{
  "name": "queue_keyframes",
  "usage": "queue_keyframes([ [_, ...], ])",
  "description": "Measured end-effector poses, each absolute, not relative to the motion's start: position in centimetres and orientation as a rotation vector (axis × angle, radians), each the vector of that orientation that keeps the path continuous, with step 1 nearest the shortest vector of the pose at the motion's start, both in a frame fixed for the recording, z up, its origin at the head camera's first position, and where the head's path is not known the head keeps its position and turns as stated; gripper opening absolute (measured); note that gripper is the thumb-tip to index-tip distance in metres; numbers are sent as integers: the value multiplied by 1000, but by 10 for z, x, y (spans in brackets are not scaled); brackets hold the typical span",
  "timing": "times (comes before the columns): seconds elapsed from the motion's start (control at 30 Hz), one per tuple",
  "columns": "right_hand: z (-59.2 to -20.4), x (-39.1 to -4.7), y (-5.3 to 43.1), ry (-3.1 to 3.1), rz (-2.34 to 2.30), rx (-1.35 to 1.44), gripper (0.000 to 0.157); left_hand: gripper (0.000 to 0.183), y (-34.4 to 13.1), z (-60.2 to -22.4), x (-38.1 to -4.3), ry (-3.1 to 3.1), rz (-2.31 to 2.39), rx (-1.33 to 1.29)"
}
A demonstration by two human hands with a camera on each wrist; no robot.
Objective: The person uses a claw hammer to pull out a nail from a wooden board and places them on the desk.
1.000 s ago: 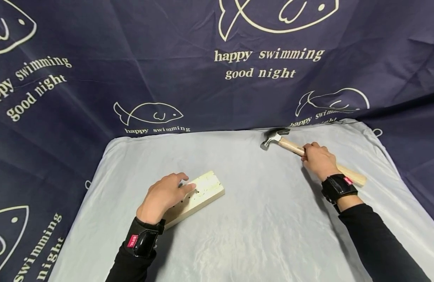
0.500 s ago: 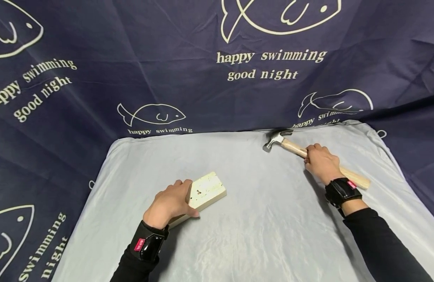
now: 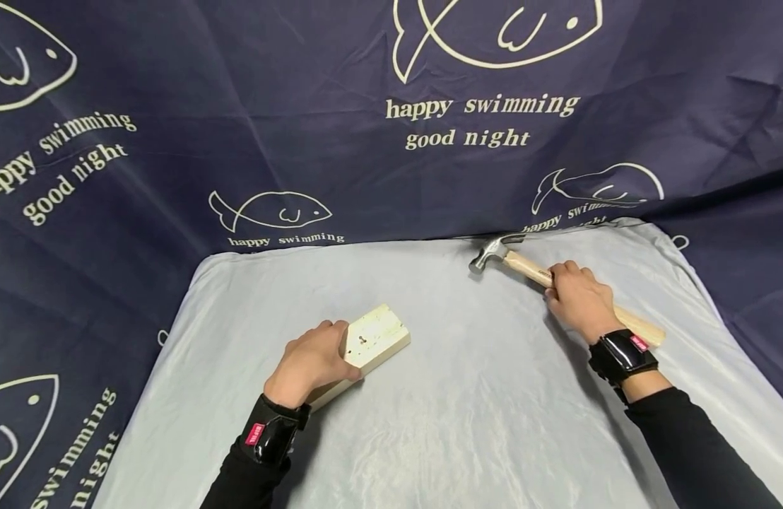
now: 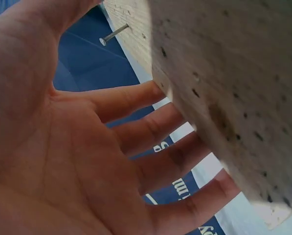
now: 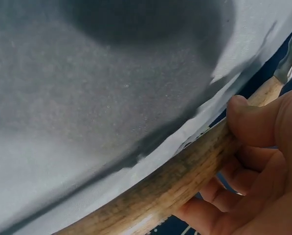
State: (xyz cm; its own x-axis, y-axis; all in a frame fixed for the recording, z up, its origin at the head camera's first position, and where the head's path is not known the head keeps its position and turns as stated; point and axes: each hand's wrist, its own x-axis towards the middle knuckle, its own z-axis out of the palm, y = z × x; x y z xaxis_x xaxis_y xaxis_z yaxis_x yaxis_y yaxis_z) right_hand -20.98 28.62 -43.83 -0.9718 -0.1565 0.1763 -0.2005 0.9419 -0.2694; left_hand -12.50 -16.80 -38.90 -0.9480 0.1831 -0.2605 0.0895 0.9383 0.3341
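Note:
My left hand (image 3: 311,357) spans a pale wooden block (image 3: 377,338), thumb on its near side and fingers over the far side. Dark holes and marks dot the block's surface. In the left wrist view a nail (image 4: 114,35) sticks out of the block, its head standing well off the wood; the four fingertips press along the block's edge. My right hand (image 3: 582,298) grips a claw hammer (image 3: 526,268) around the middle of its wooden handle. The steel head points to the far left, low over the cloth. Up close in the right wrist view, thumb and fingers hold the handle (image 5: 170,183).
A light grey cloth (image 3: 442,396) covers the table under both hands. Dark blue fabric (image 3: 366,155) printed with fish and white lettering hangs behind the table and along its sides. A strapped black band sits on each wrist.
My left hand has come down from hovering over the block and taken hold of it, thumb on the near side. The block has shifted slightly away. My right hand still holds the hammer.

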Motion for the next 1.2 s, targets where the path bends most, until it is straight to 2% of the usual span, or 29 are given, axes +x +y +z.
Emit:
queue_keyframes([
  [0.53, -421, -189, 270, -2851, 429, 338, 32, 72, -131, -390, -150, 2850, 425, 270],
  [1.2, -398, -172, 239, -2714, 387, 481, 34, 66, -96, -394, -159, 2837, 358, 334],
])
